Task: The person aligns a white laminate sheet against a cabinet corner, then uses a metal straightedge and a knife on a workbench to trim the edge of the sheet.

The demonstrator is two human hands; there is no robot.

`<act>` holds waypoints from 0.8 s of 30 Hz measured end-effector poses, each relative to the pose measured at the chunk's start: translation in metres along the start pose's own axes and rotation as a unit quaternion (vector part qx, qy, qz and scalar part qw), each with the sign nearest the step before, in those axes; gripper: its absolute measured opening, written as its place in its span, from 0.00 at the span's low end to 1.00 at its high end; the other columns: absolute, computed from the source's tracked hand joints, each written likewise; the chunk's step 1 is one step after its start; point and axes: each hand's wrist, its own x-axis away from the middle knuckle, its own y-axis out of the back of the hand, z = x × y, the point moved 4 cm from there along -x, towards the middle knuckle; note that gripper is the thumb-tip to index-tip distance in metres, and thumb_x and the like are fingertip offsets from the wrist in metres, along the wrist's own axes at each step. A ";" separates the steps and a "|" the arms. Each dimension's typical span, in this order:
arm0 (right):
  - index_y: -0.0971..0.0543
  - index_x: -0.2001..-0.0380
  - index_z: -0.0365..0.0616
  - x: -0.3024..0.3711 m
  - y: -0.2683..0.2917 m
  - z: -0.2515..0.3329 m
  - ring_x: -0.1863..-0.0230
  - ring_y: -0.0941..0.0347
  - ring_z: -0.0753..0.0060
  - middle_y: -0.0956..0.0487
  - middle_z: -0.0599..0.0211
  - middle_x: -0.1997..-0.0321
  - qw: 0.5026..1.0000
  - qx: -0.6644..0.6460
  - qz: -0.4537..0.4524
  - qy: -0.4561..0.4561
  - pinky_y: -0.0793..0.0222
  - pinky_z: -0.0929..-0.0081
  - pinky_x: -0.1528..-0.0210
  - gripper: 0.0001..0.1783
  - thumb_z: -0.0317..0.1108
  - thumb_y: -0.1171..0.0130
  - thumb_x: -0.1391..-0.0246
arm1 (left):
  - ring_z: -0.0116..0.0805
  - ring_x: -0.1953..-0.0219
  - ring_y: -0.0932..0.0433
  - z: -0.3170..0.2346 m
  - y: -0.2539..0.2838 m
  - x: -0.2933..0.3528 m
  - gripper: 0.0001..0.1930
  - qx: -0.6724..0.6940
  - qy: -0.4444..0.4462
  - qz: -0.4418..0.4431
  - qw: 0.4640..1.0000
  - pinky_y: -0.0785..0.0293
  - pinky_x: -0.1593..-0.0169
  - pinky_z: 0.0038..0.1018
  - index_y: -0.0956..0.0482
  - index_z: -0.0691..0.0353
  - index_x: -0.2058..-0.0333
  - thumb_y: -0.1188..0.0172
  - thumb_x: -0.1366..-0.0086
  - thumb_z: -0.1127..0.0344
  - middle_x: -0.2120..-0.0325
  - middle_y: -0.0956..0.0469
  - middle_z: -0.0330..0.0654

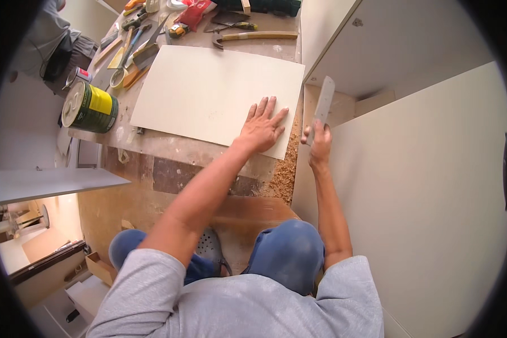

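My left hand [260,127] lies flat with fingers spread on a cream-white rectangular board [191,84], near its right end. The board rests on a worn workbench [135,147]. Just past the board's right edge, my right hand [319,147] is raised and closed round a long, flat, pale grey tool [325,98] with a rounded top end. Its exact kind I cannot make out; the fingers hide its lower part. Wood shavings [284,174] are strewn along the bench's right side, between the board and a large white panel.
A large white panel [411,186] fills the right side. Past the board lie a claw hammer [259,35], a tape measure [178,30], a red bag [195,14] and several hand tools. A green and yellow can [90,107] stands left. Another person [53,39] is at the upper left.
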 end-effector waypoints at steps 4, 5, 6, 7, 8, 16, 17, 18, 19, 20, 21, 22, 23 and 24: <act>0.28 0.56 0.37 -0.068 -0.016 -0.032 0.72 0.27 0.72 0.25 0.67 0.69 0.998 -0.027 -0.021 -0.046 0.27 0.72 0.70 0.20 0.46 0.50 0.28 | 0.48 0.21 0.59 -0.010 -0.006 0.004 0.30 -0.007 0.018 -0.056 0.998 0.66 0.21 0.44 0.44 0.36 0.25 0.63 0.23 0.43 0.23 0.54 0.49; 0.27 0.55 0.35 -0.100 0.000 -0.036 0.70 0.26 0.69 0.24 0.65 0.68 0.997 0.047 -0.047 0.024 0.27 0.68 0.66 0.21 0.47 0.50 0.28 | 0.48 0.21 0.59 -0.023 -0.003 -0.001 0.30 0.003 0.009 -0.062 0.998 0.66 0.21 0.44 0.44 0.36 0.25 0.63 0.23 0.43 0.23 0.54 0.49; 0.26 0.55 0.33 -0.122 0.005 -0.038 0.68 0.26 0.66 0.23 0.63 0.67 0.987 0.116 -0.066 0.089 0.27 0.65 0.62 0.23 0.48 0.49 0.29 | 0.49 0.21 0.59 -0.027 -0.002 -0.004 0.30 0.009 0.004 -0.066 0.998 0.65 0.22 0.45 0.43 0.36 0.25 0.62 0.24 0.43 0.23 0.54 0.49; 0.26 0.55 0.33 -0.126 -0.019 -0.038 0.68 0.26 0.66 0.23 0.63 0.67 0.990 0.106 -0.057 0.078 0.27 0.65 0.62 0.23 0.48 0.49 0.29 | 0.50 0.21 0.60 -0.013 -0.005 0.002 0.30 0.002 0.015 -0.059 0.998 0.65 0.22 0.46 0.43 0.37 0.26 0.60 0.24 0.44 0.23 0.53 0.49; 0.25 0.55 0.31 -0.132 -0.040 -0.033 0.66 0.26 0.65 0.22 0.61 0.66 0.980 0.174 -0.052 0.085 0.29 0.63 0.59 0.25 0.49 0.49 0.29 | 0.50 0.21 0.60 0.000 -0.009 0.007 0.30 -0.007 0.028 -0.051 0.998 0.65 0.22 0.46 0.43 0.37 0.26 0.60 0.24 0.44 0.23 0.53 0.49; 0.23 0.56 0.28 -0.219 -0.040 -0.019 0.62 0.27 0.71 0.20 0.62 0.62 0.991 0.125 -0.016 0.044 0.29 0.67 0.57 0.26 0.49 0.48 0.30 | 0.49 0.21 0.58 -0.007 -0.006 -0.002 0.30 0.005 0.006 -0.062 0.998 0.65 0.22 0.47 0.42 0.37 0.26 0.59 0.24 0.45 0.23 0.53 0.49; 0.23 0.56 0.29 -0.215 -0.039 -0.020 0.61 0.27 0.72 0.19 0.62 0.61 0.996 0.084 -0.012 0.035 0.28 0.69 0.57 0.25 0.48 0.48 0.29 | 0.49 0.21 0.58 -0.009 -0.006 -0.004 0.30 0.006 0.006 -0.061 0.998 0.65 0.22 0.47 0.42 0.37 0.26 0.59 0.24 0.45 0.23 0.53 0.49; 0.23 0.56 0.30 -0.210 -0.036 -0.021 0.61 0.26 0.73 0.19 0.62 0.60 0.999 0.043 -0.008 0.026 0.28 0.70 0.57 0.24 0.47 0.49 0.29 | 0.49 0.21 0.58 -0.011 -0.005 -0.006 0.30 0.004 0.005 -0.063 0.998 0.65 0.22 0.47 0.42 0.37 0.26 0.59 0.24 0.46 0.23 0.53 0.49; 0.23 0.56 0.30 -0.197 -0.037 -0.026 0.61 0.26 0.73 0.19 0.62 0.60 0.999 0.041 -0.007 0.022 0.28 0.70 0.57 0.24 0.47 0.49 0.29 | 0.49 0.21 0.58 -0.009 -0.006 -0.004 0.30 -0.002 0.006 -0.062 0.998 0.65 0.22 0.47 0.42 0.37 0.26 0.59 0.24 0.46 0.23 0.53 0.49; 0.24 0.55 0.30 -0.179 -0.036 -0.032 0.61 0.26 0.73 0.19 0.62 0.60 0.998 0.056 0.002 0.033 0.28 0.70 0.57 0.23 0.46 0.49 0.28 | 0.49 0.21 0.58 -0.008 -0.008 -0.003 0.30 -0.003 0.007 -0.059 0.998 0.65 0.22 0.47 0.42 0.37 0.26 0.59 0.24 0.46 0.23 0.53 0.49; 0.24 0.54 0.31 -0.159 -0.039 -0.032 0.60 0.26 0.73 0.19 0.62 0.60 0.996 0.070 0.014 0.047 0.28 0.70 0.56 0.23 0.45 0.50 0.27 | 0.49 0.21 0.58 -0.006 -0.008 -0.002 0.30 -0.001 0.007 -0.061 0.998 0.65 0.22 0.47 0.42 0.37 0.26 0.58 0.24 0.46 0.23 0.53 0.49; 0.24 0.53 0.30 -0.137 -0.041 -0.031 0.60 0.25 0.72 0.19 0.62 0.59 0.995 0.090 0.014 0.042 0.27 0.70 0.56 0.23 0.45 0.51 0.27 | 0.49 0.21 0.58 -0.003 -0.008 -0.001 0.30 0.000 0.009 -0.061 0.998 0.65 0.22 0.47 0.42 0.37 0.26 0.58 0.24 0.46 0.23 0.53 0.49; 0.24 0.52 0.30 -0.116 -0.041 -0.029 0.59 0.25 0.72 0.18 0.62 0.59 0.993 0.111 0.013 0.039 0.27 0.69 0.55 0.23 0.45 0.51 0.26 | 0.49 0.21 0.58 -0.002 -0.008 -0.001 0.30 -0.001 0.009 -0.060 0.998 0.65 0.22 0.47 0.42 0.37 0.26 0.58 0.24 0.46 0.23 0.53 0.49; 0.24 0.52 0.30 -0.095 -0.039 -0.030 0.59 0.25 0.72 0.18 0.62 0.59 0.993 0.112 0.012 0.041 0.27 0.69 0.55 0.23 0.45 0.51 0.26 | 0.49 0.21 0.58 -0.004 -0.005 -0.002 0.30 0.002 0.011 -0.061 0.998 0.65 0.22 0.48 0.42 0.37 0.26 0.58 0.24 0.46 0.23 0.53 0.49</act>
